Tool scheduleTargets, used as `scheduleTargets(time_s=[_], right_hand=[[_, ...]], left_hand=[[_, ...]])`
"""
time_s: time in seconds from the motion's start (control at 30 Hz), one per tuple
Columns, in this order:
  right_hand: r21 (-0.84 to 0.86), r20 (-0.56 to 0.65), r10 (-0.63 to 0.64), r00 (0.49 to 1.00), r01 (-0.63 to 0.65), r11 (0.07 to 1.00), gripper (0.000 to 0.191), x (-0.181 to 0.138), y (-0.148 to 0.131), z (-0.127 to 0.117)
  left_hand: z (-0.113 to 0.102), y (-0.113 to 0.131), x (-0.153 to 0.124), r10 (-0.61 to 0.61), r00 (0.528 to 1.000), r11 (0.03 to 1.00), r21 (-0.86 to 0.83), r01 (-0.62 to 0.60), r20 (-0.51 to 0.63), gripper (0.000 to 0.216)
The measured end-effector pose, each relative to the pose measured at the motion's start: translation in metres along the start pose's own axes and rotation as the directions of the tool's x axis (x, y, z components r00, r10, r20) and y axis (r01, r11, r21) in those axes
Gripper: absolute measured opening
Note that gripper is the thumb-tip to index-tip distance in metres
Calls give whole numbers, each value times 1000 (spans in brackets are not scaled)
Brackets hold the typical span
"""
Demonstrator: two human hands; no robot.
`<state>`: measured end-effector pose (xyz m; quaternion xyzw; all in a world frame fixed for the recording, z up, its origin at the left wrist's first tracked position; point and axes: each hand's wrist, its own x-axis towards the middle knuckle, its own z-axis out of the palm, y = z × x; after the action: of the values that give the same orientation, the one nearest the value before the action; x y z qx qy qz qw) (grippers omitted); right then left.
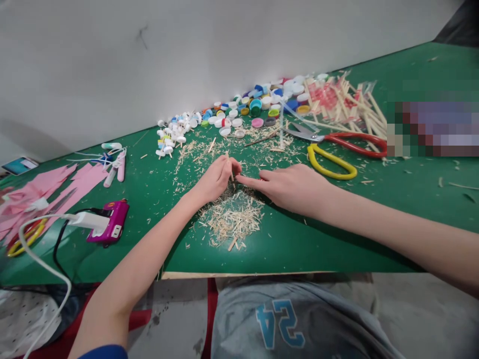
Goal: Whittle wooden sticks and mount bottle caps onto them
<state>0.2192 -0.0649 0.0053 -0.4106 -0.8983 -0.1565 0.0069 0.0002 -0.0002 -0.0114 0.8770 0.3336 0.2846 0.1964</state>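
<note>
1. Wooden stick (227, 157): it stands nearly upright over the middle of the green bench (337, 239), pinched in the left hand (215, 179), with its top poking out above the fingers and its lower end down among the shavings (232, 217).
2. The left hand is clenched round the stick with thumb and fingertips. The right hand (292, 187) lies low and flat, forefinger stretched toward the stick's lower part, and nothing shows in its grasp. Whether the fingertip touches the wood cannot be told.
3. Likely slip: the stick is thin and held only at its middle, so a sideways push from the right forefinger could twist it out of the pinch or snap it.
4. Splinters look like a fair risk. The loose slivers heaped under both hands are sharp-ended, and a bare palm pressed down there could pick one up.
5. A dropped stick would be hard to find, since it is the same pale colour as the heap beneath it.
6. The scissors (329, 144) lie just beyond the right hand, blades toward the bottle caps (262, 102). A blind reach in that direction could meet the blades instead of the handles.
7. The right forearm crosses the bench's near edge, and a sweep of it could brush shavings off onto the lap.
</note>
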Motion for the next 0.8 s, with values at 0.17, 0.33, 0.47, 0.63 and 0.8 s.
scheduleTargets(time_s=[0.17, 0.33, 0.47, 0.63, 0.8], right_hand=[[59, 29, 0, 1000, -1, 998, 55, 1, -2, -2], [103, 31, -4, 1000, 1, 995, 49, 2, -2, -6], [151, 54, -12, 998, 4, 989, 43, 3, -4, -11], [257, 118, 3, 993, -34, 966, 43, 2, 5, -11], [249, 77, 110, 991, -126, 960, 45, -3, 26, -6]], left_hand=[[0, 1, 0, 3, 1000, 1000, 27, -3, 1, 57], [0, 3, 0, 19, 1000, 999, 27, -19, -2, 58], [0, 6, 0, 12, 1000, 1000, 16, -12, 5, 57], [-1, 8, 0, -10, 1000, 1000, 1, 10, 4, 56], [-2, 10, 0, -29, 1000, 1000, 0, 29, 8, 53]])
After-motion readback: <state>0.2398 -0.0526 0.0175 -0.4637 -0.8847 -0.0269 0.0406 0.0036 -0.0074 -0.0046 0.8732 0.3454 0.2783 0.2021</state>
